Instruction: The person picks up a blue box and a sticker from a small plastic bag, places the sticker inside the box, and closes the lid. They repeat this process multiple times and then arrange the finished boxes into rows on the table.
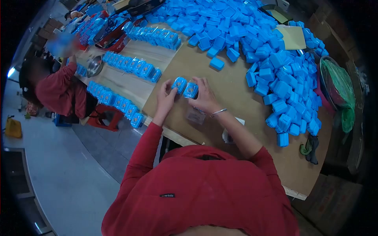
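Note:
My left hand (165,96) grips a small blue box (180,84) with a printed label on its face. In my right hand (206,97) is a second blue box (191,90) with a similar label, held close beside the first. Both are above the brown board (169,114) on the table. Under my right hand lies a clear plastic piece (195,116), partly covered by the hand. A stack of pale cards or labels (227,137) sits by my right forearm, which hides part of it.
A big heap of blue boxes (275,78) covers the back and right. Rows of labelled boxes (130,65) line the left side, near a metal bowl (95,66). A co-worker (59,92) sits at the left. A dark cloth (311,150) lies at the right edge.

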Demonstrator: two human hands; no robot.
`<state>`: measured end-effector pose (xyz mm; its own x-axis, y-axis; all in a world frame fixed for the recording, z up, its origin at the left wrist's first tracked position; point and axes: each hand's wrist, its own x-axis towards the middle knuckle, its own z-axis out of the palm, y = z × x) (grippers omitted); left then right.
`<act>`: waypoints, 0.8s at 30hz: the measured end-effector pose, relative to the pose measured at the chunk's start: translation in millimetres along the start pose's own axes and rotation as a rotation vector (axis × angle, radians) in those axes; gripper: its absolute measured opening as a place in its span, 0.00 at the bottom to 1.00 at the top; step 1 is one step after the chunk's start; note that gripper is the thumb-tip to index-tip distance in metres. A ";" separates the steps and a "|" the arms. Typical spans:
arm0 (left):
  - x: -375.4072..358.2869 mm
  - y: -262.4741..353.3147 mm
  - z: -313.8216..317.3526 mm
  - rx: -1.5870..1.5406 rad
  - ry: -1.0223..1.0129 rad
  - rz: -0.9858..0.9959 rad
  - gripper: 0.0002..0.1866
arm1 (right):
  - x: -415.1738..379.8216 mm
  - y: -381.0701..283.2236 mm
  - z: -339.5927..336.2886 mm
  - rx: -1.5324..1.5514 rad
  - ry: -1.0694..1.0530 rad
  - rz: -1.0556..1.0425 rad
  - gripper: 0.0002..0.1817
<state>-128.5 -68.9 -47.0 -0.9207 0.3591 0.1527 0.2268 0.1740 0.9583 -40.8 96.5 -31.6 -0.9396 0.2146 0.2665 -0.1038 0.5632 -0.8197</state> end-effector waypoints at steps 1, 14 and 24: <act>3.2 -3.9 -3.7 -0.049 -0.155 -0.117 0.18 | 5.5 0.4 4.6 -0.012 -0.003 -0.012 0.41; 10.3 39.6 32.8 0.787 -0.194 0.031 0.43 | -20.1 9.3 -42.0 -0.129 0.042 0.025 0.44; 97.0 81.9 -12.1 0.520 -0.186 0.235 0.43 | -36.3 37.9 -59.7 -0.105 0.035 0.051 0.35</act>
<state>-203.1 -30.9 49.2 -0.7668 0.5886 0.2562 0.5864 0.4798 0.6527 8.9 157.7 -42.1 -0.9306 0.2718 0.2451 -0.0199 0.6311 -0.7754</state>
